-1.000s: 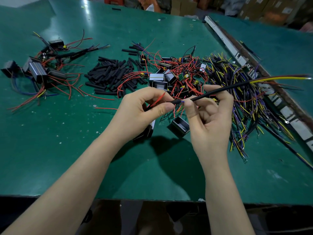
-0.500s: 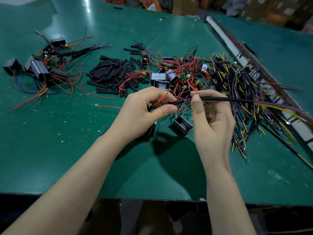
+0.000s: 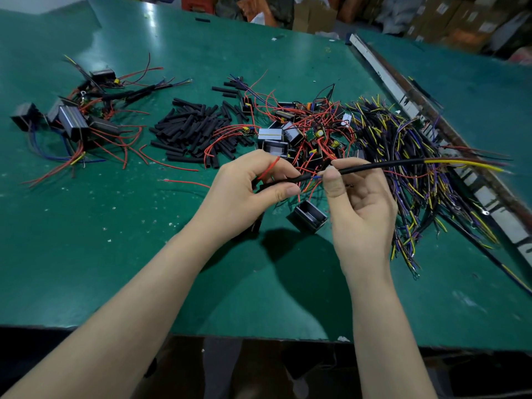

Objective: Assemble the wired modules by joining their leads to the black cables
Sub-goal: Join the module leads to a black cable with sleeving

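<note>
Black cable (image 3: 380,164) sits mid-frame, held up off the surface, running from centre out toward 3 o'clock; its far end fans into yellow, brown and purple cores. My right hand (image 3: 359,203) grips it near the stripped end, thumb and forefinger curled round the sheath, other fingers loosely folded below. My left hand (image 3: 250,191) pinches a short black sleeve (image 3: 288,181) with a red lead (image 3: 269,168) looping over the knuckles; the fingers are curled tight on it. The sleeve tip and the cable end meet between the two thumbs. I can't tell whether the cores actually touch, too small.

Just under the hands at 6 o'clock a black open-sided module (image 3: 307,216) lies on the green surface (image 3: 115,240). At 12 o'clock of the hands, a tangle of modules with red leads (image 3: 305,131). At 10 o'clock, a pile of black sleeve pieces (image 3: 195,131). Far 9 o'clock, a cluster of finished-looking modules (image 3: 77,122) with red and blue wires. At 3 o'clock, a big heap of black cables (image 3: 408,156) with yellow and purple ends, beside a white rail (image 3: 403,93) along the surface edge. Cardboard boxes (image 3: 449,15) at the top, blurred.
</note>
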